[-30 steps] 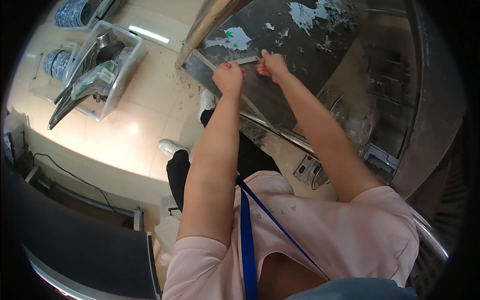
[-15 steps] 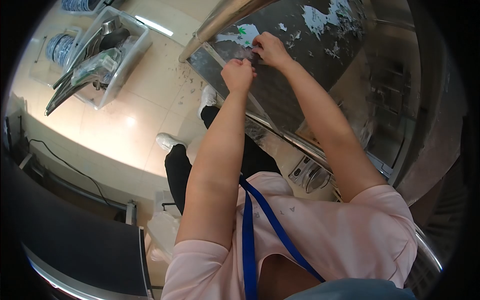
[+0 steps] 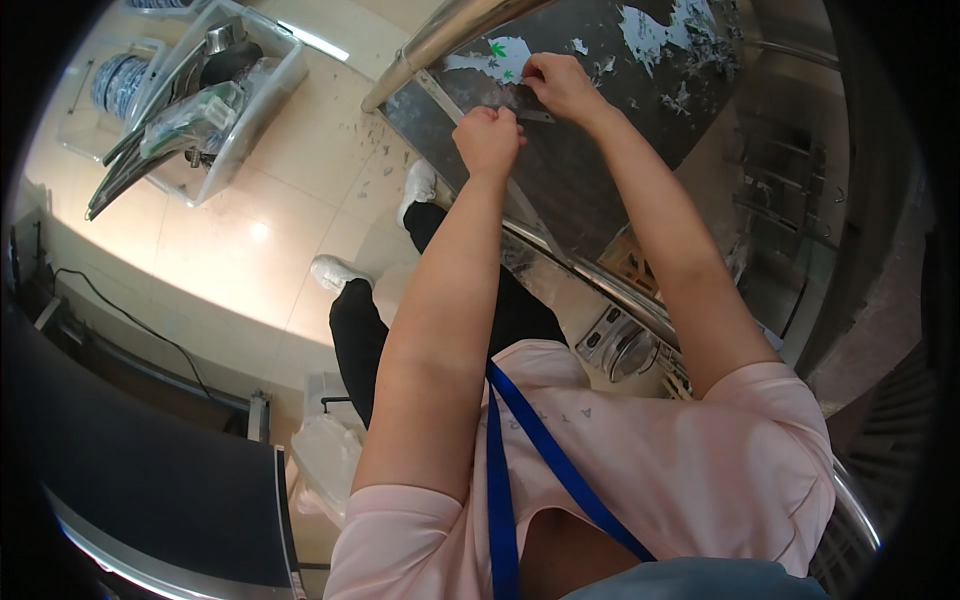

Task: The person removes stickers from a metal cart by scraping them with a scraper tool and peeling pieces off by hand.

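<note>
A dark flat panel (image 3: 580,180) in a metal frame lies in front of me, with torn white sticker remains on it. One white sticker piece (image 3: 490,62) carries green leaf prints. My right hand (image 3: 565,88) is beside its right edge, fingers bent and fingertips together; what they hold, if anything, is too small to tell. Closer to me, over the panel's left edge, my left hand (image 3: 488,140) is closed in a fist, its contents hidden. A thin pale strip (image 3: 538,116) shows between the two hands.
Ragged white scraps (image 3: 650,40) stick to the panel's far right. A metal tube (image 3: 450,45) runs along its far left edge. On the floor stands a clear plastic bin (image 3: 255,115) of metal utensils, near coiled blue items (image 3: 122,88). A black-topped machine (image 3: 150,460) is at lower left.
Both hands have shifted slightly right and away from me in the view. The pale strip between them shows more plainly. The view itself has moved a little.
</note>
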{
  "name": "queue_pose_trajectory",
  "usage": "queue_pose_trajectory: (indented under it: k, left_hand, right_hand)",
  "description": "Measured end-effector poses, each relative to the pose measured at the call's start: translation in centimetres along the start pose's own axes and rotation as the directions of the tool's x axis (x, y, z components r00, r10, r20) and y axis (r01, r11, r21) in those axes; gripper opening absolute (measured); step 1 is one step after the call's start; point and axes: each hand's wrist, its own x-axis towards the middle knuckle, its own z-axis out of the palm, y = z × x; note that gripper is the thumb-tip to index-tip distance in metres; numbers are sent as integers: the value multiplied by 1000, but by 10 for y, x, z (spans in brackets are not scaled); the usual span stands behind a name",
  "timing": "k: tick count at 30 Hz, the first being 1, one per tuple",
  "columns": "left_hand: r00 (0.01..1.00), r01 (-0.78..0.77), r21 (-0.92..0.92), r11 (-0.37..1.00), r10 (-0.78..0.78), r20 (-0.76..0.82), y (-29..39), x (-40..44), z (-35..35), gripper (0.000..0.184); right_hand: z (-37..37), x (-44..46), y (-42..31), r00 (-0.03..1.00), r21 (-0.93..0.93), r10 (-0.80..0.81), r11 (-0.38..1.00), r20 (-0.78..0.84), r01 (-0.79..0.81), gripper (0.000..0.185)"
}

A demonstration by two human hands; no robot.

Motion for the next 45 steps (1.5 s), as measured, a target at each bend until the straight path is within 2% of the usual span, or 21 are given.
queue_pose_trajectory:
  k: [6, 9, 13, 14, 18, 21, 30, 33, 35, 37, 39, 41, 43, 44, 45]
  left_hand:
    - [1000, 12, -36, 999, -13, -10, -3, 1, 1, 15]
    - [1000, 6, -59, 998, -7, -7, -5, 3, 2, 16]
    - [1000, -7, -24, 1000, 7, -1, -3, 3, 3, 16]
    - [1000, -13, -18, 1000, 13, -1, -3, 2, 2, 16]
    - [1000, 14, -42, 999, -14, 1, -1, 2, 1, 16]
    - [1000, -6, -38, 999, 6, 7, -2, 1, 1, 15]
    - [1000, -4, -11, 1000, 4, -8, -3, 3, 2, 15]
    - [1000, -11, -19, 1000, 10, -5, -6, 5, 4, 16]
    - [999, -36, -6, 999, 36, -10, -7, 3, 5, 21]
    - [999, -46, 63, 997, 46, 4, -3, 1, 5, 25]
    - [999, -37, 195, 980, 32, 24, 4, -3, 2, 31]
    - [997, -76, 458, 886, 52, 65, 11, -9, -3, 28]
    - [992, -124, 690, 713, 79, 97, 16, -14, -9, 29]
    - [985, -163, 712, 683, 75, 154, 15, -16, -12, 29]
    - [975, -205, 732, 649, 73, 208, 13, -15, -15, 29]
  right_hand:
    - [-7, 2, -1, 997, 26, -40, 999, -71, 42, 10]
    - [-23, 8, -4, 968, 62, -74, 994, -239, 91, 8]
    - [-26, 11, 10, 959, 6, -159, 986, -234, 166, 12]
    - [-21, 8, 12, 984, -47, -118, 993, -136, 113, 15]
    - [-4, -1, 3, 998, -30, 54, 998, 33, -53, 19]
    - [7, -2, 4, 994, -22, 113, 993, 6, -113, 18]
    - [-8, 14, 9, 981, 77, 55, 996, -188, -41, 12]
    - [-28, 18, 9, 949, 270, 255, 942, -183, -201, 11]
    - [-30, 12, 15, 910, 676, 399, 701, -111, -226, 11]
    - [-35, 2, 17, 864, 928, 504, 317, 8, -194, 12]
    - [-40, -12, 11, 826, 983, 559, 103, 70, -153, 13]
    - [-41, -31, -3, 795, 995, 599, -84, 97, -59, 12]
    - [-38, -52, -13, 821, 977, 552, -213, 147, -31, 10]
    - [-34, -63, -19, 835, 960, 524, -279, 167, -17, 9]
    - [-32, -74, -28, 821, 957, 537, -287, 192, -37, 8]
